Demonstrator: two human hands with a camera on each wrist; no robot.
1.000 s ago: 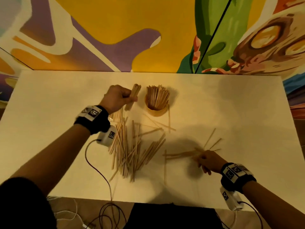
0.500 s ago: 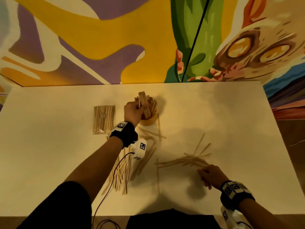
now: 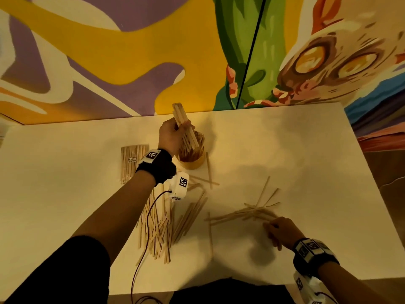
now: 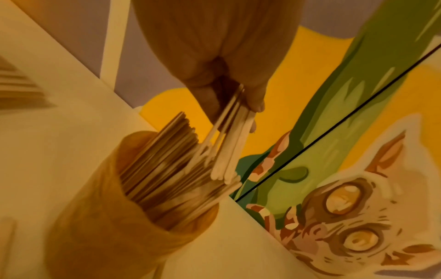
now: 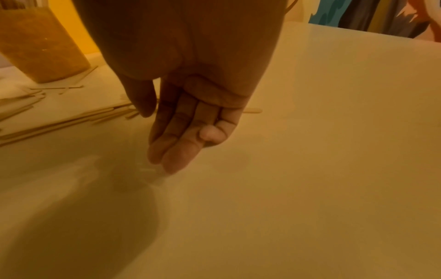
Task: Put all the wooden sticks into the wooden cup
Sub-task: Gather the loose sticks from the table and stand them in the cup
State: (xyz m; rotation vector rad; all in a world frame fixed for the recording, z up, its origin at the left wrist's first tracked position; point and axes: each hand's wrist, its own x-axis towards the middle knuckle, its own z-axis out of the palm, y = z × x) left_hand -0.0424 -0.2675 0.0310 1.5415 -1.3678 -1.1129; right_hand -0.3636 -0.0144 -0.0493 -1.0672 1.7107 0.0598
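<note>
The wooden cup point(image 3: 193, 163) point(image 4: 100, 232) stands near the table's far edge, packed with upright sticks. My left hand point(image 3: 173, 137) point(image 4: 229, 90) grips a bundle of wooden sticks point(image 3: 184, 126) point(image 4: 230, 151) held above the cup, lower ends at the tops of the sticks in it. A big heap of loose sticks point(image 3: 162, 224) lies under my left forearm. A smaller scatter of sticks point(image 3: 247, 213) point(image 5: 66, 120) lies right of centre. My right hand point(image 3: 278, 231) point(image 5: 176, 143) rests on the table beside that scatter, fingers straight, holding nothing.
A wrapped pack of sticks point(image 3: 132, 163) lies flat to the left of the cup. A few single sticks point(image 3: 208, 172) lie just right of the cup. A red cable point(image 3: 149, 220) runs from my left wrist across the heap. A painted wall rises behind the white table point(image 3: 306, 150).
My left hand carried its bundle from beside the cup to above it and tipped it upright. My right hand stayed by the right scatter.
</note>
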